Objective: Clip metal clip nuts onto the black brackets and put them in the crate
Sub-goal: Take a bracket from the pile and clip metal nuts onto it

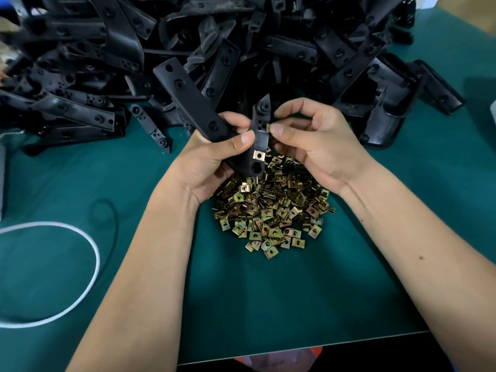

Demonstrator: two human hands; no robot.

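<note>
My left hand (212,159) grips a black bracket (188,100) above the green mat, thumb pressed on its lower arm. One brass-coloured clip nut (259,155) sits clipped on that lower arm, near its end. My right hand (314,140) pinches a second clip nut (267,127) between thumb and forefinger, right against the bracket's edge a little higher up. Below both hands lies a heap of loose clip nuts (271,213). No crate is in view.
A big pile of black brackets (214,36) fills the back of the green mat (268,291). A white cord loop (67,264) lies at the left. The table's front edge (308,345) runs close to me.
</note>
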